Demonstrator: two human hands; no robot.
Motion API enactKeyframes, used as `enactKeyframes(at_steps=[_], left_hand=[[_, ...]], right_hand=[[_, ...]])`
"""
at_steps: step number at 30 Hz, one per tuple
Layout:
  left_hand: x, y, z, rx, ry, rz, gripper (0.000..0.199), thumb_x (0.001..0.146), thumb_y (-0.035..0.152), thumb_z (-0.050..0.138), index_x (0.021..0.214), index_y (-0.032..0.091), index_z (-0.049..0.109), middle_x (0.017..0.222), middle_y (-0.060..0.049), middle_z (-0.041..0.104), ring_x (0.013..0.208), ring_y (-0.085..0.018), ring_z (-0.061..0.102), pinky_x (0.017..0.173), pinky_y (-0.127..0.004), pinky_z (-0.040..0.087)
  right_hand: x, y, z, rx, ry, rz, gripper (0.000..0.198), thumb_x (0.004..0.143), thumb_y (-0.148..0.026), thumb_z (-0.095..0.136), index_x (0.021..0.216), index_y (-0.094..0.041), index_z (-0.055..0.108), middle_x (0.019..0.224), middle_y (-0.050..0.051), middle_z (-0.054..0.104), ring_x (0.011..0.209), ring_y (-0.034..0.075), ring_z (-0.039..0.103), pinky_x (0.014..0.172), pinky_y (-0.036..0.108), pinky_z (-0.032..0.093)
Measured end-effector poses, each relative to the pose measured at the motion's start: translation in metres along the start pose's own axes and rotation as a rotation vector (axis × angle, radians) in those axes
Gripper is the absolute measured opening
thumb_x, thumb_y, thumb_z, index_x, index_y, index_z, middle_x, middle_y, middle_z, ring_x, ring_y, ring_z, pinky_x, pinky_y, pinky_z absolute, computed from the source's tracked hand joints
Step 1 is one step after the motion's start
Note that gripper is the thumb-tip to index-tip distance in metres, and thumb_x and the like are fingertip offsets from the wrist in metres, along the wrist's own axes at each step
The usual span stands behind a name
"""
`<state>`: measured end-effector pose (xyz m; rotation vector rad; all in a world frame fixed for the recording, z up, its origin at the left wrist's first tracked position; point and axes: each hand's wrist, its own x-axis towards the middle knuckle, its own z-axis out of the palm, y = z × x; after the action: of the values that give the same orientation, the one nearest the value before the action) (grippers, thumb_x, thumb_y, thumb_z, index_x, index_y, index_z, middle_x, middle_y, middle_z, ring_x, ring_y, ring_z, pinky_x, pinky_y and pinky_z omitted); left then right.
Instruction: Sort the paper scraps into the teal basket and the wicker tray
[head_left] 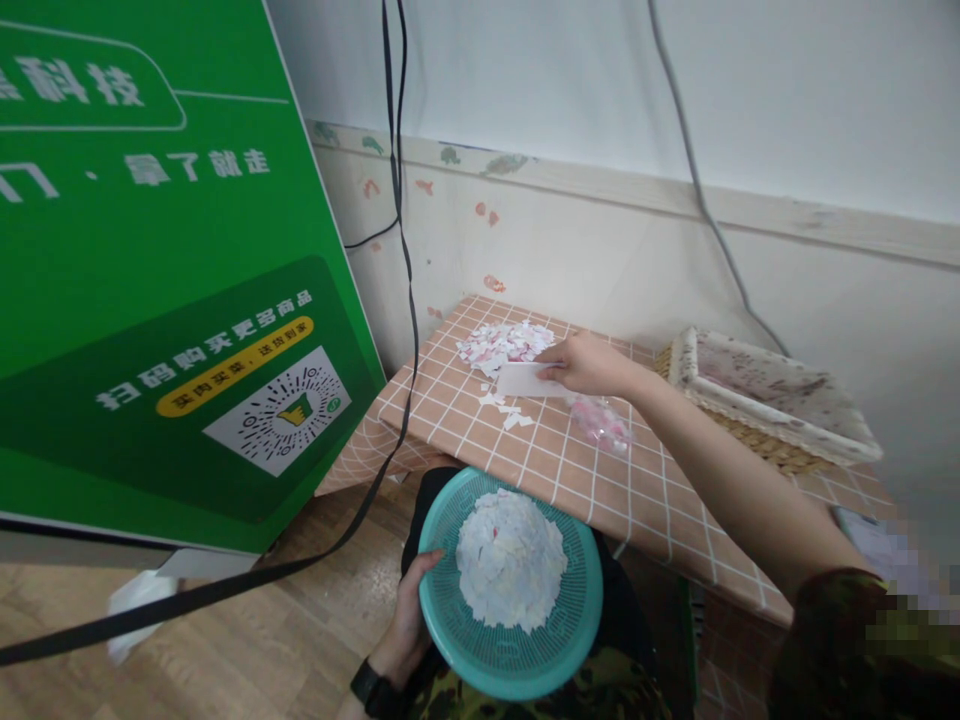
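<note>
Over the checked tablecloth (555, 475): the right hand (589, 365) reached in from the right, thumb and fingers pinched together on the right part of a white card (521, 380).
Card: it stuck out to the left of the fingers, just on the near side of the scrap pile (506, 343); whether its lower edge touched the cloth, I could not tell.
Scrap pile: white and pink bits of paper were spread on the far left part of the table, to the left of the right hand.
Loose scraps (516, 417): several lay on the cloth at the near side of the card.
Plastic bag (600, 425): clear with pink bits showing, it lay nearer than the right hand, to the right of the loose scraps.
Lap: a blue-green colander (581, 600) rested there, on the near side of the table, with a paper heap (514, 560) in its middle.
Left hand (409, 600): it gripped the colander's left rim, thumb over the edge, the other fingers mostly hidden; the paper heap was to its right.
Right side: a cloth-lined wicker basket (757, 440) stood on the table, beyond the right forearm.
Left side: a green board (225, 250) stood beside the table.
</note>
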<state>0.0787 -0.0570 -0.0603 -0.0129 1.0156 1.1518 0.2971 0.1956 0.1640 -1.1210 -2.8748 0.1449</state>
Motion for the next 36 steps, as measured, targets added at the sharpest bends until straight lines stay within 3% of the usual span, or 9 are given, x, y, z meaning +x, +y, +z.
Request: enactKeyframes(at_steps=[7,13,18,26,36], left_hand=[[0.000,0.000,0.000,-0.017,-0.008,-0.028,0.023,0.070,0.027,0.063,0.083,0.009,0.070,0.071,-0.009,0.074,0.061,-0.023,0.066,0.066,-0.035,0.052],[-0.001,0.001,0.002,-0.018,-0.008,-0.007,0.021,0.071,0.026,0.063,0.081,0.009,0.070,0.072,-0.009,0.074,0.062,-0.022,0.066,0.064,-0.034,0.052],[-0.002,0.002,0.004,-0.013,0.013,0.008,0.019,0.069,0.025,0.064,0.078,0.009,0.070,0.069,-0.009,0.074,0.060,-0.022,0.066,0.063,-0.034,0.052],[0.002,-0.003,-0.003,-0.036,-0.024,-0.002,0.025,0.071,0.028,0.063,0.085,0.009,0.069,0.078,-0.011,0.074,0.068,-0.024,0.067,0.070,-0.037,0.052],[-0.001,0.001,0.001,-0.017,-0.038,-0.005,0.025,0.071,0.027,0.062,0.086,0.008,0.070,0.078,-0.011,0.074,0.066,-0.024,0.067,0.069,-0.036,0.051]], right_hand=[[0.002,-0.002,-0.001,-0.030,-0.010,-0.030,0.021,0.080,-0.026,0.048,0.084,-0.018,0.067,0.071,0.003,0.063,0.062,0.012,0.047,0.058,0.026,0.025],[0.003,-0.004,-0.012,-0.124,-0.033,-0.063,0.019,0.077,-0.023,0.049,0.067,-0.017,0.063,0.059,0.003,0.056,0.055,0.011,0.040,0.057,0.027,0.023],[0.006,-0.010,-0.010,-0.116,-0.021,-0.076,0.019,0.079,-0.022,0.047,0.078,-0.019,0.065,0.065,0.003,0.058,0.058,0.012,0.041,0.056,0.027,0.021],[0.004,-0.014,-0.016,-0.195,-0.019,-0.049,0.018,0.077,-0.023,0.048,0.070,-0.018,0.064,0.060,0.003,0.056,0.055,0.011,0.039,0.055,0.027,0.019],[-0.002,-0.014,-0.016,-0.052,-0.045,-0.079,0.019,0.079,-0.025,0.049,0.078,-0.018,0.067,0.066,0.003,0.061,0.059,0.012,0.046,0.058,0.026,0.025]])
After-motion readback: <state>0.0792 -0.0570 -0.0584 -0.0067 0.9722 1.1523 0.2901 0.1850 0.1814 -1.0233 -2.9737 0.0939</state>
